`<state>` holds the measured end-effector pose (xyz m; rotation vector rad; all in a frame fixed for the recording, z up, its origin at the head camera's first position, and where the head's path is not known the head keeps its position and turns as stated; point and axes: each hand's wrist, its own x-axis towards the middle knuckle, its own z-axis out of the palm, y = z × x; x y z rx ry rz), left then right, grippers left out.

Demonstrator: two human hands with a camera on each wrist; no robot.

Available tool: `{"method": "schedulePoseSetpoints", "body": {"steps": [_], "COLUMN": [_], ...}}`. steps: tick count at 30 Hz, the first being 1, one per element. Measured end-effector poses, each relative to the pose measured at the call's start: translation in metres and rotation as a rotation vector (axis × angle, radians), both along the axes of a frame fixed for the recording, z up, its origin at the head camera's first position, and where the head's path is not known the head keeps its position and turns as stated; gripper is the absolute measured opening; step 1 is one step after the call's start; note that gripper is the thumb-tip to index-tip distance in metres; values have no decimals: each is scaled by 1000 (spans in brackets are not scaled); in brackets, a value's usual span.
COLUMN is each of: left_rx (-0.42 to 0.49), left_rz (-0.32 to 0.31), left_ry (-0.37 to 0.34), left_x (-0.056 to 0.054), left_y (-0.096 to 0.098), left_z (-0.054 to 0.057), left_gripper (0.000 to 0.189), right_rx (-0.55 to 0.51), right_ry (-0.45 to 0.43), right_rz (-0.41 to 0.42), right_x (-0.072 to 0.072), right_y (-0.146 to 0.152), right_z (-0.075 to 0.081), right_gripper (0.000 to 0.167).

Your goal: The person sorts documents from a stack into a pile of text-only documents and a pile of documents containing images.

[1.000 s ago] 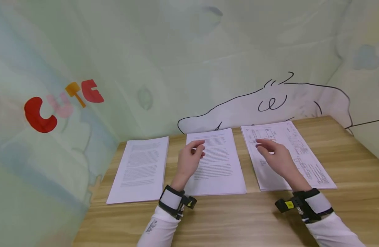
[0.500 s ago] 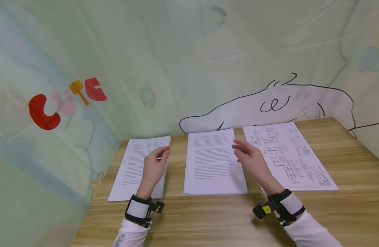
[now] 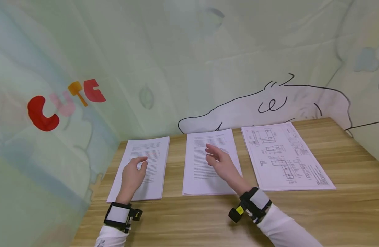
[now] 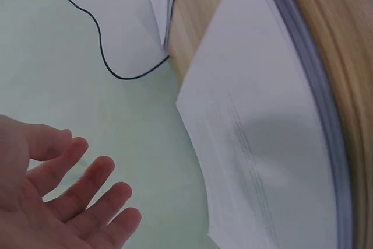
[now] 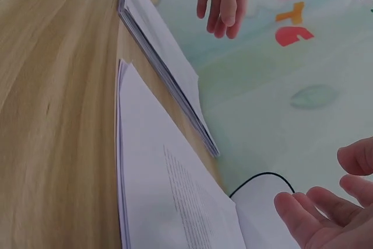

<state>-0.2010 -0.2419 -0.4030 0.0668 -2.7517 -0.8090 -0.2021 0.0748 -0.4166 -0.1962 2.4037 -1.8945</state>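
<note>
Three paper stacks (image 3: pixel 195 164) are spaced apart on the desk (image 3: pixel 189 219), seemingly to stay distinct, while the left grip (image 3: pixel 134 174) and right grip (image 3: pixel 224 165) are held above, relaxed and empty.

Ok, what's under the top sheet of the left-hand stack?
More sheets: their layered edges show in the left wrist view beneath the top sheet, above the wooden table. Anything printed on them is covered, so I can't tell what they carry.
</note>
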Motion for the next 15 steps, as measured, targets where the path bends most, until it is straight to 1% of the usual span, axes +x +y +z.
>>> {"method": "schedulePoseSetpoints", "body": {"steps": [4, 9, 10, 13, 15], "left_rx": [-66, -124, -131, -154, -170], "left_rz": [42, 79, 84, 86, 84], "left_ry": [-87, -212, -238, -318, -356], "left_x": [-1, -4, -4, -6, -8], "left_y": [-20, -42, -46, -55, -59], "left_z": [-7, -14, -15, -18, -21], "left_gripper": [38, 47, 49, 55, 58], "right_rx": [1, 4, 1, 0, -3], "right_ry": [7, 8, -3, -18, -25], "right_rz": [12, 14, 16, 34, 49], "right_x": [-2, -2, -1, -1, -1], "right_y": [-18, -38, -41, -50, -55], "right_z": [-8, -19, -20, -25, -28], "right_gripper": [49, 49, 49, 48, 48]}}
